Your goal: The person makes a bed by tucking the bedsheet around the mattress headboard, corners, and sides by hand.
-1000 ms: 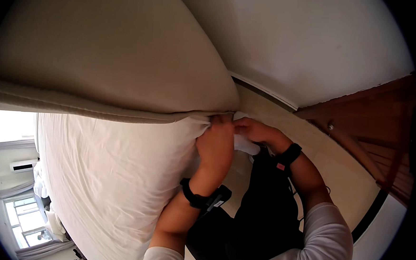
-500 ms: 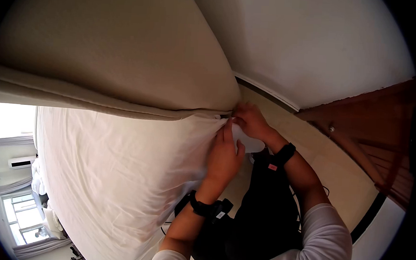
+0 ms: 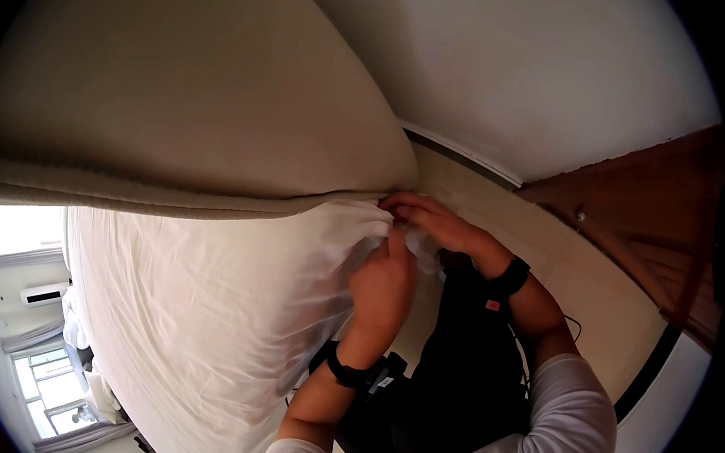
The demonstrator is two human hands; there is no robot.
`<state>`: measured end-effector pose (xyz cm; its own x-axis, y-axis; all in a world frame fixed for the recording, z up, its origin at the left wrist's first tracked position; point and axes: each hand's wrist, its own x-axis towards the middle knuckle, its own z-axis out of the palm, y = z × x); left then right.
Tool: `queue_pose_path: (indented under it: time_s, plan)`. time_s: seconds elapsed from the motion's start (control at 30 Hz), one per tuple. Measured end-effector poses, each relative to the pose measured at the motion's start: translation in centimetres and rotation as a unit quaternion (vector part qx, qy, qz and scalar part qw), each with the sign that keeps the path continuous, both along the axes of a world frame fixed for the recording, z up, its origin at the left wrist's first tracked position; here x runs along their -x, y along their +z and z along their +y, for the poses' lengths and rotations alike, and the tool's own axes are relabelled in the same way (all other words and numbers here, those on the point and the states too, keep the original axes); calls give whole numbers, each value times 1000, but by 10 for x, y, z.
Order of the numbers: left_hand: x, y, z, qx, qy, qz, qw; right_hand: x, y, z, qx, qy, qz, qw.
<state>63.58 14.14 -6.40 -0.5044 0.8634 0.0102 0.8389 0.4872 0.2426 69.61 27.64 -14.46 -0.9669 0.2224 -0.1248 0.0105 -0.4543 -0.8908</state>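
Note:
A white bed sheet (image 3: 208,300) covers the mattress and bunches into folds at the corner beside the beige padded headboard (image 3: 197,75). My left hand (image 3: 382,286) is closed on the sheet's edge just below that corner, its fingertips partly hidden in the cloth. Close to it, my right hand (image 3: 433,221) bends its fingers round the gathered cloth against the headboard's lower edge. A loose, thin white flap of the sheet hangs beneath my right hand. The mattress corner itself is hidden by cloth and fingers.
Beside the bed runs a narrow strip of beige floor (image 3: 575,277), bounded by a white wall (image 3: 546,72) and a brown wooden door (image 3: 645,219). Windows (image 3: 54,386) and an air conditioner (image 3: 44,294) are across the room. My dark-clothed legs (image 3: 470,374) are close to the bed.
My left hand has drawn slightly down and left, its fingers now curled in. My right hand has come over the corner, and the hanging white flap is more crumpled.

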Motion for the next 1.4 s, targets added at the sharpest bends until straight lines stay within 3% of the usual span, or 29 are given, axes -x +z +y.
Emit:
queue_pose_path:
  time_s: [0.13, 0.33, 0.4, 0.53, 0.6, 0.73, 0.9, 1.03, 1.1, 1.13, 1.2, 1.23, 1.33, 1.4]
  plan:
    - [2, -1, -3, 8, -15, -21, 1000, -3, 3, 1, -74, -19, -32, 997]
    - [10, 37, -9, 22, -170, -99, 980, 1, -10, 8, -158, -21, 27, 987]
    - [7, 55, -2, -97, -133, -70, 984, -3, -12, 4, 64, -49, 8, 997]
    - [7, 54, 11, -30, -95, -19, 995, 8, -19, -11, 145, -67, 51, 986]
    - [12, 41, 16, 90, -71, 87, 990, 13, -36, -18, 79, -46, -69, 993]
    - [19, 34, 26, 100, -70, 95, 988, 20, -51, 8, -18, 45, -79, 996]
    - [21, 32, 31, 110, -58, 114, 986, 26, -27, 28, -127, 115, -193, 966]
    - [29, 23, 31, 108, -51, 123, 985, 29, -37, 29, -154, 150, -147, 965]
    - [28, 14, 32, 71, -43, 233, 969, 24, -33, 21, -235, 85, -93, 964]
    - [29, 13, 32, 71, -42, 232, 969, 19, -29, 15, -234, 86, -93, 964]
    - [30, 10, 31, 57, -45, 242, 968, 8, -20, 4, -106, -76, -13, 991]
    - [31, 7, 31, 58, -45, 240, 968, 4, -13, 0, -104, -76, -15, 992]
    - [29, 11, 35, 41, -42, 244, 968, 2, -7, -3, -294, -170, 23, 940]
    - [22, 24, 37, 134, -1, 95, 986, 7, -14, 1, -473, -141, 16, 869]
